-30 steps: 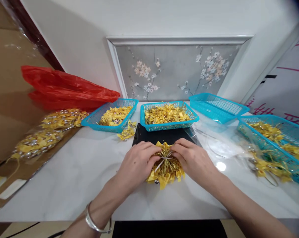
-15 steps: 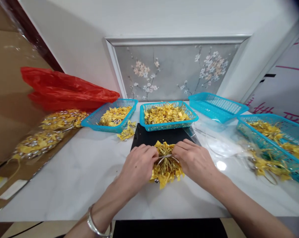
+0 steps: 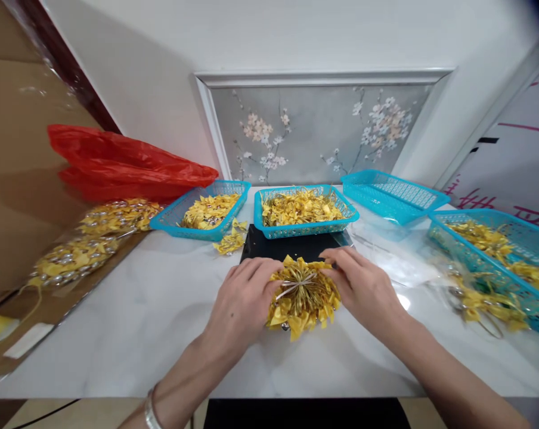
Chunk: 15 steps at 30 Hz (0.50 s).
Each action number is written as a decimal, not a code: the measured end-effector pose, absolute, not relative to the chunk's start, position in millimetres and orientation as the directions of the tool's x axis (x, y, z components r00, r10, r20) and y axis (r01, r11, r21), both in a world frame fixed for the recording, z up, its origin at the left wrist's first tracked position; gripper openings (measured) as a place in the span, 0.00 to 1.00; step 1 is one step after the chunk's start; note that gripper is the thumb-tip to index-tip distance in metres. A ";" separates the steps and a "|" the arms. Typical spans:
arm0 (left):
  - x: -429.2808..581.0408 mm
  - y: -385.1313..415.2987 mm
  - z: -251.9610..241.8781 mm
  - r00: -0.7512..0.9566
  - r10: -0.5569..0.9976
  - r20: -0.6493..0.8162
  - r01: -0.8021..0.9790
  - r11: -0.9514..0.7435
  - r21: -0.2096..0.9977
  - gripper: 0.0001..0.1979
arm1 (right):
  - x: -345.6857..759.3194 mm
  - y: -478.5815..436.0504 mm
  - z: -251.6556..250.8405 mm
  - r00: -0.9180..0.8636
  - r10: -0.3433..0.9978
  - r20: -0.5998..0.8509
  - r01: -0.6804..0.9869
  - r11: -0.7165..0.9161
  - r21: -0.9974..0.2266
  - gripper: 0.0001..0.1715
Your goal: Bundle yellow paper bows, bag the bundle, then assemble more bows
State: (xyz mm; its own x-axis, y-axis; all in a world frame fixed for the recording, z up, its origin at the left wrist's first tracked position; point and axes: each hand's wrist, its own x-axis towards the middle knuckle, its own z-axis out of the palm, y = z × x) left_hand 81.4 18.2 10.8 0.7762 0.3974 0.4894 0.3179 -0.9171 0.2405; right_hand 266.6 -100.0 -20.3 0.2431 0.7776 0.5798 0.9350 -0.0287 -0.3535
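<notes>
A round bundle of yellow ribbon bows (image 3: 303,298) with gold stems gathered at its centre lies in front of me on the table. A thin white tie (image 3: 291,288) crosses the gathered stems. My left hand (image 3: 247,298) grips the bundle's left side, its fingertips partly hidden behind the bows. On the opposite side, my right hand (image 3: 363,286) holds the right edge between thumb and curled fingers. Small silvery beads show at the bundle's lower edge. Just beyond it is a flat black pad (image 3: 273,247).
Blue baskets of yellow bows stand at back left (image 3: 198,229), centre (image 3: 305,231) and right (image 3: 497,268); another blue basket (image 3: 395,199) is at back right. Loose bows (image 3: 231,241), a red plastic bag (image 3: 126,161) and bagged beaded bows (image 3: 77,256) lie leftward. Clear plastic lies right.
The bundle has spread wider and rounder around its tie. My hands have moved slightly apart, and the right fingers have loosened from the middle toward the right edge.
</notes>
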 end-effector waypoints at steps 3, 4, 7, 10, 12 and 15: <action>69.0 19.3 15.1 0.666 0.460 0.587 0.305 -0.886 0.349 0.09 | 275.0 -107.7 -22.9 0.343 0.774 0.533 0.870 -0.048 -0.490 0.11; 64.9 19.2 15.3 0.633 0.491 0.598 0.306 -0.869 0.390 0.08 | 277.3 -110.5 -24.3 0.375 0.775 0.509 0.843 -0.056 -0.535 0.10; 56.3 18.3 9.0 0.516 0.710 0.479 0.339 -0.682 0.648 0.08 | 280.9 -116.1 -30.2 0.481 0.779 0.402 0.713 -0.081 -0.697 0.11; 54.9 15.6 -3.2 0.419 0.894 0.156 0.290 -0.295 0.910 0.14 | 279.4 -115.6 -36.5 0.497 0.809 0.313 0.619 -0.078 -0.782 0.16; 56.6 11.7 -8.4 0.424 0.906 0.020 0.255 -0.140 0.957 0.18 | 276.5 -112.4 -39.5 0.474 0.827 0.302 0.609 -0.060 -0.791 0.19; 60.2 1.8 -6.8 0.465 0.877 -0.124 0.202 0.031 0.979 0.20 | 270.3 -107.2 -42.1 0.449 0.843 0.297 0.604 -0.042 -0.796 0.23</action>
State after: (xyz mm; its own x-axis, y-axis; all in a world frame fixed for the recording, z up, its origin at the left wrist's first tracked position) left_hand 60.2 1.8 -6.8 0.4648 0.8767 -0.1241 0.2023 0.0313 0.9788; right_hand 270.3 -107.2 -42.1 0.4492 0.8427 0.2968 0.6044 -0.0420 -0.7955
